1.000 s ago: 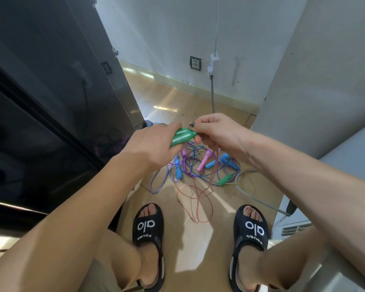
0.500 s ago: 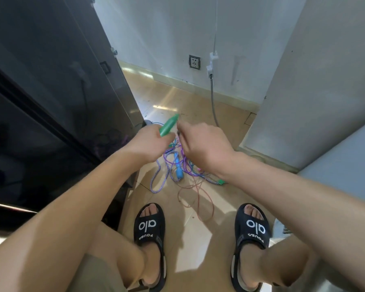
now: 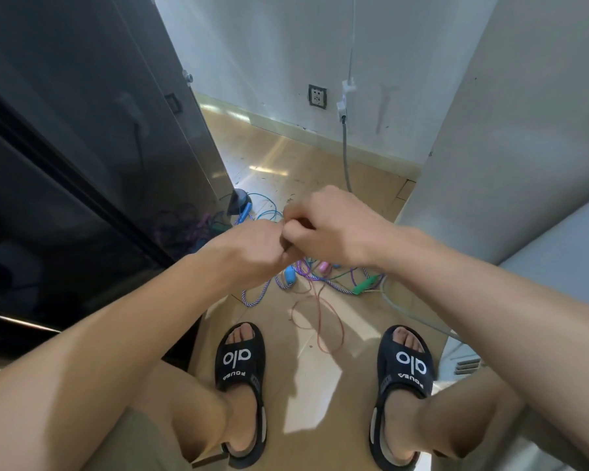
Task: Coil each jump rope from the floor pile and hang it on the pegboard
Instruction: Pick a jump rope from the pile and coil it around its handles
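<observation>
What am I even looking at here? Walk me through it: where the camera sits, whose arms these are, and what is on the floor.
There is no machine: a person wears a wide-angle camera on the head, so you look down along their own arms to their feet in black sandals.

The left hand and right hand meet in front of the body with fingers curled. What they pinch is hidden between them, so I cannot name it.

Below them, on the tan floor, lies a tangled pile of jump ropes: purple and white cord, a thin red rope, a green handle and a blue handle. A dark cabinet stands at the left.
</observation>
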Tool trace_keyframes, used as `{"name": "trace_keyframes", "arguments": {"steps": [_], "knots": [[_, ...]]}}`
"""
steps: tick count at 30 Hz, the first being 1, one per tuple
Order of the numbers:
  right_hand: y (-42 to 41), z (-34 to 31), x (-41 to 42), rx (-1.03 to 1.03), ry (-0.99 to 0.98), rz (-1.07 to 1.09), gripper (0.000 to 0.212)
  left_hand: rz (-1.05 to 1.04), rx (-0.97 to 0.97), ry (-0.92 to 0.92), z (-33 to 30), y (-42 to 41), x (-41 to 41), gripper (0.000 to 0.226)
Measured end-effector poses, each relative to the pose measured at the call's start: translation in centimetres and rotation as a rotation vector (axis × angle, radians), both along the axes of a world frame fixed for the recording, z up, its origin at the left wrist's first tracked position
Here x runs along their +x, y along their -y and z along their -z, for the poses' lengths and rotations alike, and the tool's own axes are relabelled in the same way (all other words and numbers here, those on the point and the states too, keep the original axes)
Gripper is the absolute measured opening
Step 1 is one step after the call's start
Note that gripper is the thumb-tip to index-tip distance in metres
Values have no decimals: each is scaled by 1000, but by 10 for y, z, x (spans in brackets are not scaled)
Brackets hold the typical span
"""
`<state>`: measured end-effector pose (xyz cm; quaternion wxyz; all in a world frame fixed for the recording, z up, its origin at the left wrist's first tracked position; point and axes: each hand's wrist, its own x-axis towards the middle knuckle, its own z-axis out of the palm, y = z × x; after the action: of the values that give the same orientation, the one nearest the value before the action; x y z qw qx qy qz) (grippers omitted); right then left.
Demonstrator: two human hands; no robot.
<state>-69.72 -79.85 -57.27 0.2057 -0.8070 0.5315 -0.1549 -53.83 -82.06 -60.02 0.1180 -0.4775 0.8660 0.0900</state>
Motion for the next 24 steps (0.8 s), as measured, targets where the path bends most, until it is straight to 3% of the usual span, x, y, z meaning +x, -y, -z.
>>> {"name": "trace_keyframes", "arguments": {"steps": [3,5,7,11,13,17,24], "knots": [[14,2,-9,-63,214,103,26,123,37,-113,-3,-10,-6,39],[25,9,-16,-94,227,180,37,156,61,-247,-7,-14,-7,35],[30,15,-20,8,271,232,49,177,60,-379,-13,-18,-9,34],[24,26,-15,481,710,225,42,-54,164,-929,-25,-23,-12,40],[23,30,-10,503,720,298,47,-239,142,-1058,-24,-16,-11,50],[15,25,2,347,512,343,49,-433,4,-870,-21,9,2,48],[-1,14,5,121,222,202,37,-324,-26,-688,-12,15,11,33]]}}
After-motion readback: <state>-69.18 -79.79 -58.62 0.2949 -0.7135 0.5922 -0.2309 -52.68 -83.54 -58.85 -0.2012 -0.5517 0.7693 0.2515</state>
